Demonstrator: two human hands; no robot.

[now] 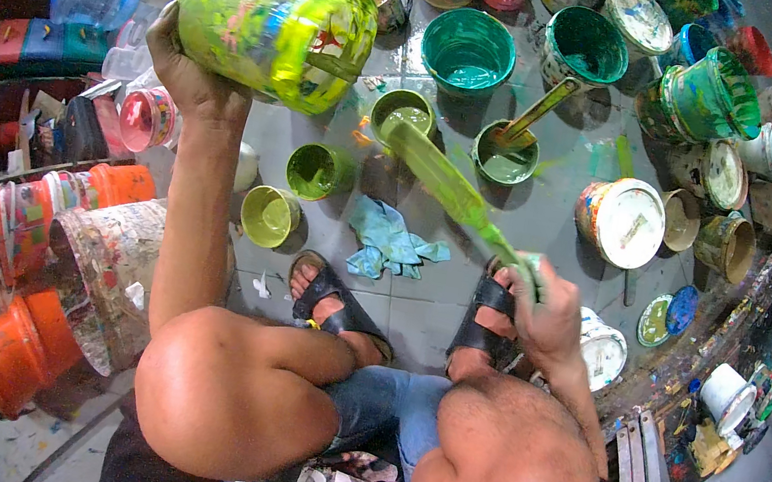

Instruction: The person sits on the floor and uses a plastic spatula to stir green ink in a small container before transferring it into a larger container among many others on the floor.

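Note:
My left hand, raised at the upper left, grips a paint bucket by its base. The bucket is tipped on its side with its mouth toward the right, its rim smeared bright yellow-green. In my right hand is the handle of a long spatula, its blade coated in green paint and pointing up and left. The blade's tip overlaps the view of a small pot of olive-green paint; I cannot tell whether they touch. Two more small pots, one dark green inside and one pale green, stand nearer my feet.
A blue cloth lies on the tiled floor between the pots and my sandals. Another pot holds a paint-covered brush. Teal paint buckets stand farther off. Lidded buckets crowd the right, orange buckets the left.

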